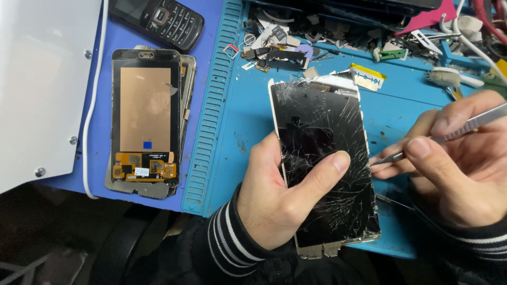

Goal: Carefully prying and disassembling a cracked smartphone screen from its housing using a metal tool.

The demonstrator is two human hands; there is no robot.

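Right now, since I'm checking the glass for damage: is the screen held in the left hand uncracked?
No: the screen gripped by the left hand is covered in cracks spreading across the glass.

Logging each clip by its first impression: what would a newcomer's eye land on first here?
The shattered phone screen at centre, webbed with cracks, gripped by the left hand. The right hand holds metal tweezers with the tip at the screen's right edge. On the left of the blue mat lies a screen panel face down, its copper backing up.

surface: blue ribbed work mat (pixel 214 105) | left: white panel (pixel 42 79) | below: dark, perhaps floor
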